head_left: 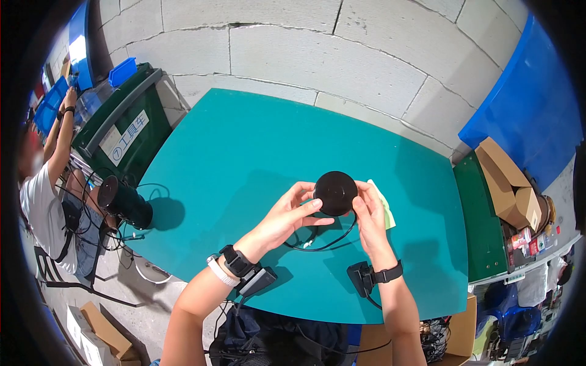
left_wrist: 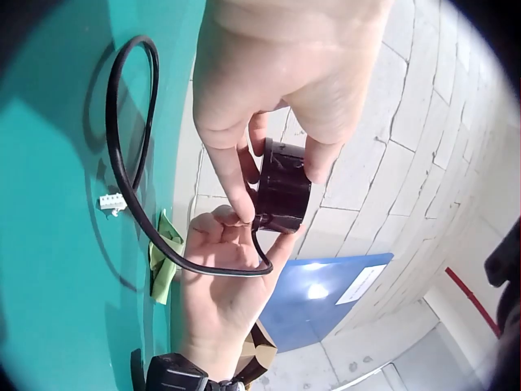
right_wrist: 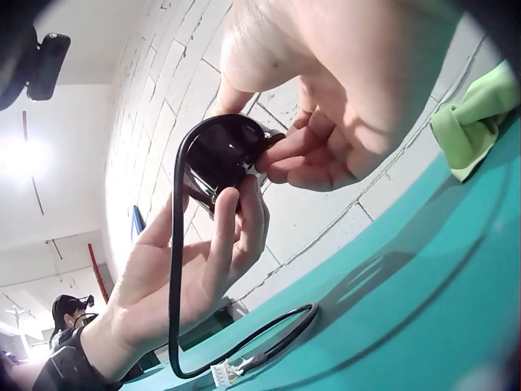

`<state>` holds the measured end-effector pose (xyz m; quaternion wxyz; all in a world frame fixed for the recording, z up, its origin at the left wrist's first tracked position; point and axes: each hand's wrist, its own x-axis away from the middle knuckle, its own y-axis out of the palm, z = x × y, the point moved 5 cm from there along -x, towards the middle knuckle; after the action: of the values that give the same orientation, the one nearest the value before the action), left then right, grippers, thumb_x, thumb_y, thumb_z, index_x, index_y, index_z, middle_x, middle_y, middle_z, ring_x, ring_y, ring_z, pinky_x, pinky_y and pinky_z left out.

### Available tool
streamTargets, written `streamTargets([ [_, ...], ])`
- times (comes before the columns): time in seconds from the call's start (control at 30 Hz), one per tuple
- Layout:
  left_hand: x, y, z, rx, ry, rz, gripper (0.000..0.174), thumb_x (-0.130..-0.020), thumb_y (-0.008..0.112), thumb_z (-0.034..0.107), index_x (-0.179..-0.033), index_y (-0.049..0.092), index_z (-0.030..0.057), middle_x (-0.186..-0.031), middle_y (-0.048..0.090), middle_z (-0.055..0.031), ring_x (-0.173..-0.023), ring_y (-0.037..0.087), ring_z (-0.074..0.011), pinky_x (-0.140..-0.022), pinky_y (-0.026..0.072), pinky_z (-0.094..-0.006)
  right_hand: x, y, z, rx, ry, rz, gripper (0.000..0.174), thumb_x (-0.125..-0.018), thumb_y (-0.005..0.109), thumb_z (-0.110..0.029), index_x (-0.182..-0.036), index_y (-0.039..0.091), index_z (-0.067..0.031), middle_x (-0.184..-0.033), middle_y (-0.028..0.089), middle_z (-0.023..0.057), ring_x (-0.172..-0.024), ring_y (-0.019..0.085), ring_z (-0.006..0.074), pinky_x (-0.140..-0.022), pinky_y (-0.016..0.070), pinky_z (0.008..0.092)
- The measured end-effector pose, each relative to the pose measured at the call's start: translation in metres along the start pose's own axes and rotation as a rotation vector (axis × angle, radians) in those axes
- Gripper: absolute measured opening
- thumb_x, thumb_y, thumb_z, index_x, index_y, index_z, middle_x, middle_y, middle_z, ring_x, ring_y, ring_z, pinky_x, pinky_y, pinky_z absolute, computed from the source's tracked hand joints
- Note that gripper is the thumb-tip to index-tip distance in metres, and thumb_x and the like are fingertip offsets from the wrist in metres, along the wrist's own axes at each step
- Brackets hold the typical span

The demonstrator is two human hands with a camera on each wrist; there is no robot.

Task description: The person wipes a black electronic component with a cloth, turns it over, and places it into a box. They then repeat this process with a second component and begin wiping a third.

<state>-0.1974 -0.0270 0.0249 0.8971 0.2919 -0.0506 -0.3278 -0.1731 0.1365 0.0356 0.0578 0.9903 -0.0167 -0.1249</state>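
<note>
A round black part [head_left: 335, 193] with a smooth disc face is held up over the green table between both hands. My left hand [head_left: 285, 215] grips its left edge with thumb and fingers. On the right edge, my right hand [head_left: 370, 218] pinches it. The left wrist view shows the black part [left_wrist: 283, 186] side-on, a short cylinder, with my left hand [left_wrist: 285, 81] above and my right hand [left_wrist: 228, 281] below. A black cable [left_wrist: 122, 163] loops from it and ends in a white connector [left_wrist: 112, 202]. In the right wrist view the connector [right_wrist: 222, 374] hangs near the table.
A green cloth [head_left: 386, 210] lies right of the hands. A black cylinder with cables [head_left: 129, 204] stands at the table's left edge. Beyond it are a green tool cart [head_left: 125, 122] and a seated person [head_left: 52, 195]. An open cardboard box [head_left: 506, 183] is at the right.
</note>
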Motion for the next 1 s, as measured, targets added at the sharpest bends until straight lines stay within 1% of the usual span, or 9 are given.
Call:
streamTargets([
  [0.17,0.001,0.003,0.004,-0.002,-0.004,-0.005,0.045,-0.092,0.058,0.019,-0.128,0.037,0.005,-0.129,0.045,-0.0124,-0.119,0.05,-0.0231,-0.098,0.0475,-0.0443,-0.001,0.002,-0.006,0.028,-0.047,-0.018,0.04,-0.09,0.063,-0.025,-0.122,0.05,-0.0054,-0.098,0.054,0.0006,-0.088,0.05,0.0079,-0.071,0.0435,0.0239],
  [0.3,0.002,-0.002,0.002,-0.028,-0.027,0.048,0.057,-0.091,0.058,0.016,-0.139,0.03,0.0079,-0.134,0.041,-0.0116,-0.123,0.046,-0.0239,-0.104,0.0413,-0.0438,-0.001,0.004,-0.009,0.025,-0.087,-0.04,0.044,-0.088,0.064,-0.019,-0.126,0.047,-0.0051,-0.107,0.055,0.0037,-0.096,0.052,0.011,-0.083,0.0439,0.0266],
  [0.43,0.0,-0.006,-0.002,0.007,0.009,0.075,0.061,-0.09,0.06,0.014,-0.143,0.029,0.0123,-0.128,0.043,-0.0098,-0.118,0.048,-0.0192,-0.099,0.0457,-0.0375,0.0,0.006,-0.012,0.05,-0.119,-0.047,0.049,-0.086,0.066,-0.013,-0.129,0.045,-0.0031,-0.114,0.054,0.0064,-0.106,0.052,0.015,-0.094,0.0413,0.0302],
  [0.63,0.0,-0.003,0.002,0.008,0.039,0.065,0.061,-0.091,0.06,0.016,-0.143,0.029,0.0108,-0.128,0.042,-0.0095,-0.117,0.048,-0.0189,-0.099,0.0446,-0.0361,-0.001,0.007,-0.015,0.13,-0.236,-0.053,0.051,-0.084,0.067,-0.01,-0.129,0.045,-0.0012,-0.117,0.054,0.0075,-0.107,0.052,0.0165,-0.095,0.0403,0.0319],
  [0.73,0.0,-0.005,0.002,0.013,0.047,0.07,0.058,-0.092,0.059,0.019,-0.141,0.031,0.0093,-0.127,0.042,-0.0094,-0.117,0.048,-0.0188,-0.098,0.0452,-0.0375,0.001,0.006,-0.015,0.197,-0.306,-0.028,0.052,-0.081,0.07,-0.01,-0.127,0.05,-0.0018,-0.118,0.053,0.0089,-0.109,0.051,0.0173,-0.094,0.0409,0.0325],
  [0.8,-0.001,-0.006,-0.004,0.006,-0.033,0.015,0.061,-0.094,0.055,0.026,-0.143,0.024,0.0093,-0.137,0.04,-0.0101,-0.124,0.044,-0.0225,-0.101,0.0422,-0.0446,0.002,0.009,-0.022,0.323,-0.354,-0.044,0.051,-0.079,0.071,-0.01,-0.126,0.053,-0.003,-0.118,0.054,0.0095,-0.11,0.051,0.0183,-0.094,0.0411,0.0326],
  [0.83,0.0,-0.005,-0.004,0.005,-0.033,0.015,0.061,-0.094,0.055,0.026,-0.143,0.024,0.0093,-0.137,0.04,-0.0101,-0.124,0.044,-0.0225,-0.101,0.0422,-0.0446,0.003,0.012,-0.026,0.45,-0.401,-0.059,0.05,-0.077,0.073,-0.009,-0.124,0.056,-0.0043,-0.118,0.054,0.0101,-0.11,0.051,0.0194,-0.093,0.0412,0.0328],
  [0.93,0.001,-0.001,-0.005,0.018,-0.056,-0.044,0.059,-0.096,0.049,0.035,-0.144,0.024,0.0114,-0.138,0.04,-0.0102,-0.122,0.046,-0.0227,-0.1,0.0438,-0.0447,0.004,0.015,-0.031,0.479,-0.417,-0.058,0.044,-0.075,0.072,-0.005,-0.118,0.062,-0.0077,-0.119,0.054,0.0089,-0.112,0.05,0.0224,-0.096,0.0412,0.0345],
  [1.0,0.0,-0.001,-0.007,0.195,-0.051,-0.108,0.058,-0.097,0.044,0.041,-0.144,0.024,0.0143,-0.139,0.039,-0.0101,-0.123,0.046,-0.0233,-0.099,0.0448,-0.0446,0.005,0.018,-0.031,0.496,-0.435,-0.083,0.043,-0.074,0.071,-0.002,-0.116,0.064,-0.0088,-0.119,0.054,0.0074,-0.113,0.05,0.0236,-0.097,0.0406,0.0358],
])
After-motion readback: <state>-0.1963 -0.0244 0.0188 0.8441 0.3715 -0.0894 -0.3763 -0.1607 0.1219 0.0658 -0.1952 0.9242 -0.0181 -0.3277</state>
